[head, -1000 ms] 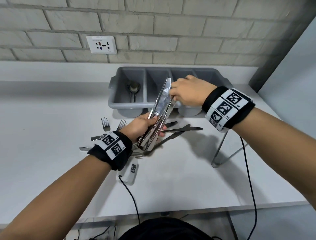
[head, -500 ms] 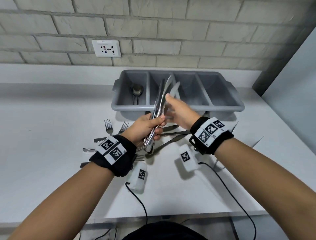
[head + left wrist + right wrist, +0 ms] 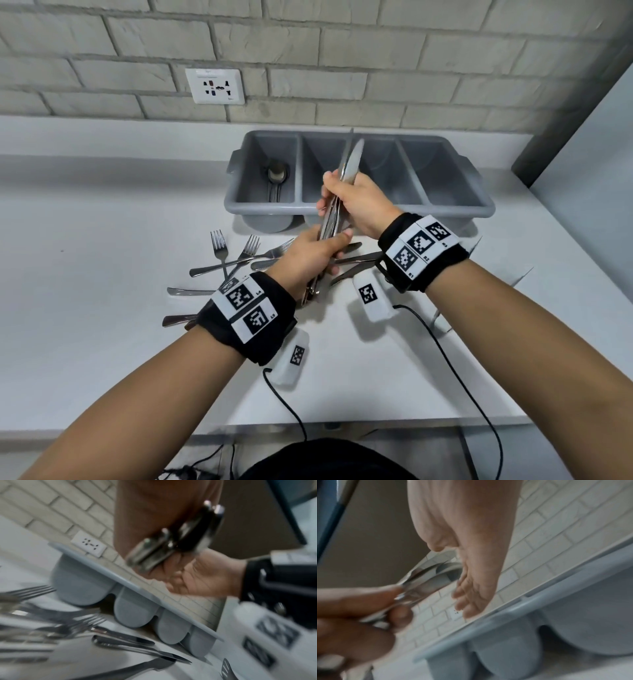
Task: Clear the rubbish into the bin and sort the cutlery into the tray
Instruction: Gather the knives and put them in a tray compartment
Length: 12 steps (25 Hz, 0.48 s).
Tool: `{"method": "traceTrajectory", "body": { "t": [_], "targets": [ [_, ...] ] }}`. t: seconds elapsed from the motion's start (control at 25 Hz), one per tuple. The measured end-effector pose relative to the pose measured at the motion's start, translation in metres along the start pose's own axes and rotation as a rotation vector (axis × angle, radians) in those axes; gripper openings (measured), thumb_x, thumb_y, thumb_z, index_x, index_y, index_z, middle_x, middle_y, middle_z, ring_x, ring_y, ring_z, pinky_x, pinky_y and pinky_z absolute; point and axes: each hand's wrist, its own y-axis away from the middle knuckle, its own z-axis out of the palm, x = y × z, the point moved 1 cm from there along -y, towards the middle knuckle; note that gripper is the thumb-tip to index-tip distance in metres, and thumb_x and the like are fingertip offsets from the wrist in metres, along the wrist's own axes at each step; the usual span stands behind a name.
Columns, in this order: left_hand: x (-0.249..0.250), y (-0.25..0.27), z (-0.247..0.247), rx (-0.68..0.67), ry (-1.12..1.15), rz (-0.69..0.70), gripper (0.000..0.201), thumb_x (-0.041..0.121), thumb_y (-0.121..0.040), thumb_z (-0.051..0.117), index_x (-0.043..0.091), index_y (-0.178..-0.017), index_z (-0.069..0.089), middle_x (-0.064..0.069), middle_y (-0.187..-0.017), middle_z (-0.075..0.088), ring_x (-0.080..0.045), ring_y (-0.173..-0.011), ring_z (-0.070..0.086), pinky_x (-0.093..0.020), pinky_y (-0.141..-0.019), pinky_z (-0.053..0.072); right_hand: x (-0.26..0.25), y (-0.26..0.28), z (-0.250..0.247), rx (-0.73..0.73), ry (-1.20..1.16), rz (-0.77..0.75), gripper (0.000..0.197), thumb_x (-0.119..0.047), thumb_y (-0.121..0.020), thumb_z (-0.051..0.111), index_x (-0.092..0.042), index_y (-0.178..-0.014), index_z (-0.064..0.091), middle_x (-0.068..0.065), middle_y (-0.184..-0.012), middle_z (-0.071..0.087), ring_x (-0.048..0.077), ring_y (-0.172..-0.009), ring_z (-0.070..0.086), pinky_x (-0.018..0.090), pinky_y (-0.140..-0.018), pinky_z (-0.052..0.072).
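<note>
Over the tray's [image 3: 356, 209] near rim, left hand [image 3: 308, 260] grips the knives' [image 3: 344, 178] handles, right hand [image 3: 359, 202] fingers curled round the blades; keep the bundle squared, tips down into one empty middle compartment, clear of the spoons [image 3: 276, 178]; forks [image 3: 239, 253] wait on the worktop [image 3: 102, 274] just before the tray

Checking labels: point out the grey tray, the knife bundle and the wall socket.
grey tray [image 3: 445, 209], head view, front rim.
knife bundle [image 3: 352, 161], head view, blades above the right hand.
wall socket [image 3: 215, 86], head view, faceplate centre.
</note>
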Motion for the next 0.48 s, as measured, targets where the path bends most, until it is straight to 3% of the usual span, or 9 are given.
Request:
{"method": "traceTrajectory", "body": {
  "t": [0.12,0.2,0.24,0.32,0.4,0.48],
  "targets": [
    [-0.008,-0.008,-0.022,0.147,-0.116,0.006,0.024,0.027,-0.094,0.052,0.019,-0.072,0.043,0.003,-0.061,0.040,-0.006,-0.039,0.036,-0.014,-0.033,0.030,0.014,-0.001,-0.033,-0.042,0.393,0.148,0.039,-0.040,-0.098,0.032,-0.011,-0.107,0.056,-0.002,-0.088,0.058,0.014,-0.078,0.058,0.025,-0.069,0.049],
    [-0.017,-0.013,-0.038,0.188,-0.014,-0.035,0.023,0.027,-0.094,0.050,0.020,-0.074,0.043,0.004,-0.059,0.038,-0.004,-0.032,0.034,-0.016,-0.033,0.028,0.040,0.002,-0.054,-0.149,0.916,0.181,0.029,-0.033,-0.096,0.044,-0.011,-0.105,0.060,-0.001,-0.092,0.060,0.018,-0.085,0.057,0.023,-0.074,0.052],
    [-0.021,-0.014,-0.045,0.193,0.044,-0.055,0.022,0.027,-0.095,0.049,0.020,-0.075,0.043,0.004,-0.059,0.038,-0.004,-0.032,0.034,-0.016,-0.034,0.028,0.053,0.004,-0.060,-0.234,1.229,0.210,0.025,-0.027,-0.092,0.051,-0.013,-0.109,0.061,0.002,-0.102,0.061,0.021,-0.095,0.058,0.028,-0.084,0.052],
    [-0.028,-0.014,-0.054,0.197,0.081,-0.091,0.023,0.027,-0.095,0.050,0.020,-0.074,0.043,0.004,-0.058,0.038,-0.004,-0.033,0.035,-0.016,-0.034,0.029,0.075,0.005,-0.064,-0.338,1.664,0.291,0.040,-0.026,-0.086,0.059,-0.018,-0.124,0.053,0.004,-0.127,0.054,0.026,-0.118,0.049,0.040,-0.099,0.043],
    [-0.035,-0.013,-0.058,0.201,0.037,-0.118,0.023,0.027,-0.094,0.051,0.020,-0.074,0.043,0.004,-0.056,0.039,-0.004,-0.032,0.034,-0.014,-0.034,0.029,0.081,0.002,-0.060,-0.322,1.761,0.295,0.051,-0.025,-0.082,0.065,-0.021,-0.129,0.046,0.002,-0.133,0.048,0.027,-0.124,0.044,0.045,-0.099,0.038],
    [-0.039,-0.011,-0.061,0.178,-0.024,-0.130,0.023,0.027,-0.094,0.051,0.018,-0.075,0.043,0.003,-0.056,0.040,-0.004,-0.031,0.034,-0.014,-0.033,0.029,0.081,-0.004,-0.057,-0.286,1.743,0.285,0.044,-0.017,-0.080,0.066,-0.018,-0.121,0.049,0.004,-0.126,0.054,0.027,-0.116,0.051,0.044,-0.096,0.042]
  ]
}}
